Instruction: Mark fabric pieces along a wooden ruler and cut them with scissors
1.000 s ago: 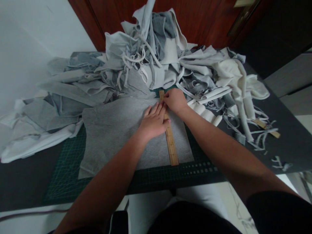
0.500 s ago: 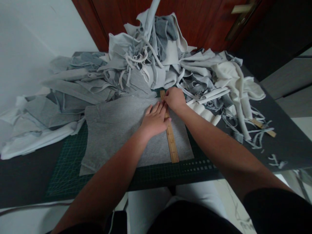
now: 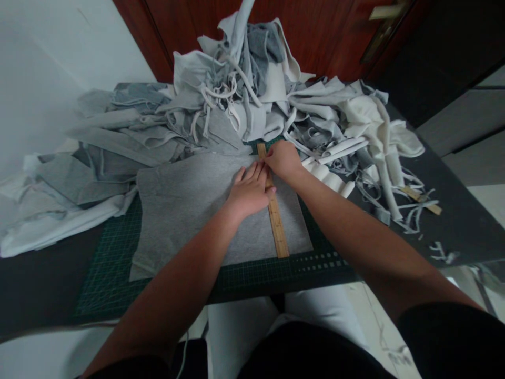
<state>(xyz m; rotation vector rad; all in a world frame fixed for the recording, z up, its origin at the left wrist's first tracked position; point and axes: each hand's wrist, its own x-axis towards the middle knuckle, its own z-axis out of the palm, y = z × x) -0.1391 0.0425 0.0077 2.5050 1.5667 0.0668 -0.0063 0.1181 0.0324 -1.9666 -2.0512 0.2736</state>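
A grey piece of fabric (image 3: 185, 205) lies spread over a green cutting mat (image 3: 106, 263). Across its right part runs a wooden ruler (image 3: 278, 229), pointing away from me. My left hand (image 3: 252, 192) rests flat with fingers stretched out, pressing on the fabric and the ruler. Close to the ruler's far end, my right hand (image 3: 283, 158) is closed with its fingertips pinched together at the ruler's edge. What those fingers hold, if anything, is hidden.
Heaps of grey and white fabric scraps (image 3: 221, 118) cover the back of the dark table (image 3: 465, 226), against a red-brown door (image 3: 327, 37). On the right, a second wooden strip (image 3: 424, 200) lies among thin cut strips. A white wall (image 3: 59, 58) stands at left.
The whole view has shifted slightly. Both hands stay at nearly the same place on the ruler, and the fabric has not visibly moved.
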